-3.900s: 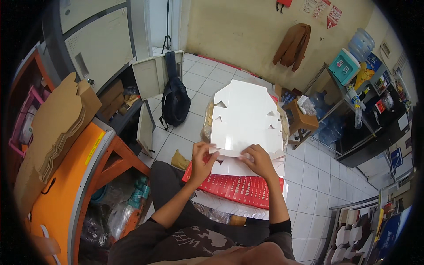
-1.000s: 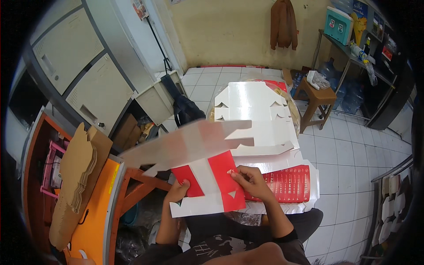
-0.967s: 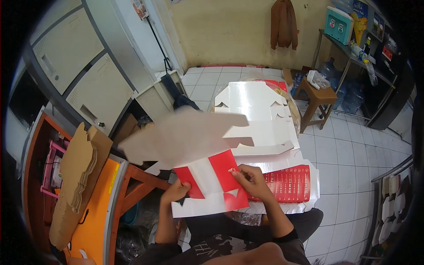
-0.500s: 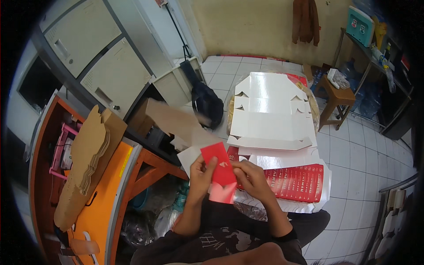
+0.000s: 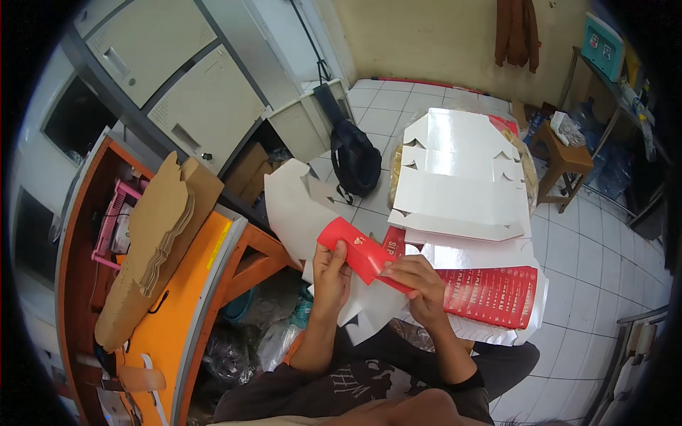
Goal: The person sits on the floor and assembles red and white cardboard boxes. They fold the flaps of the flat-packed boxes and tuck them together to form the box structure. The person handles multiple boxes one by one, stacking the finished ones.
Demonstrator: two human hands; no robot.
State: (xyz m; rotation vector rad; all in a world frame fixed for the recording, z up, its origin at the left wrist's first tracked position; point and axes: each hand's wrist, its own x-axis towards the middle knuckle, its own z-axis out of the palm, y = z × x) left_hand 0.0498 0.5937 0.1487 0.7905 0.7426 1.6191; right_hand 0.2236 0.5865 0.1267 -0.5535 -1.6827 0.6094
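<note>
A cardboard box blank, white with a red panel, is between my hands in front of my lap. Its white part reaches up to the left, and another white part hangs below the red one. My left hand is closed on the panel's left side, thumb on top. At the panel's right end my right hand is closed on the edge, where the card bends. To the right lies a pile of flat white box blanks. Red printed card edges fan out at its near side.
On my left, folded brown cardboard rests on an orange table beside a pink basket. Grey lockers stand behind. A dark backpack is on the tiled floor. A brown stool stands at the far right.
The box blank has turned; its red panel now slants down to the right and bends at the right end. Both hands moved slightly rightward, still holding it. The whole view has shifted a little.
</note>
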